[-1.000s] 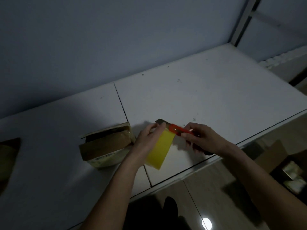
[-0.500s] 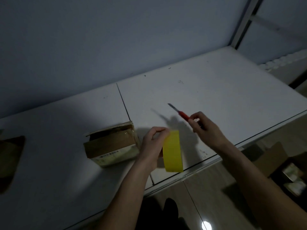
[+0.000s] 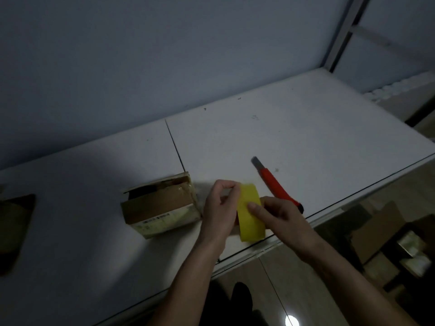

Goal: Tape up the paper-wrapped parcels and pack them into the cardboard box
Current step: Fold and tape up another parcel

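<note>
The roll of yellow tape (image 3: pixel 250 212) is up off the white table (image 3: pixel 306 137), held on edge between both hands just above the table's near edge. The left hand (image 3: pixel 220 208) grips it from the left side, fingers curled over the top rim of the roll. The right hand (image 3: pixel 275 215) comes in from the right, its thumb pressed flat against the yellow outer face while the other fingers wrap behind; whether any tape end is peeled loose I cannot tell in this dim light.

Just beyond the right hand, a red utility knife (image 3: pixel 275 184) lies flat on the table, its grey blade pushed out and pointing away from the person, its dark butt end close behind the right knuckles. Neither hand touches it.

Just to the left of the left hand sits a small parcel (image 3: pixel 162 208), brown paper on top with a paler printed side facing the person, its top flap looking partly open and glossy tape along one edge. It stands on the table, close to the left wrist but not touching it.

Far off to the left, at the edge of view, is a dark brown shape (image 3: pixel 14 231) on the table; I cannot tell what it is. Below and to the right of the right forearm, down on the floor, are cardboard boxes (image 3: pixel 381 231) in shadow.
</note>
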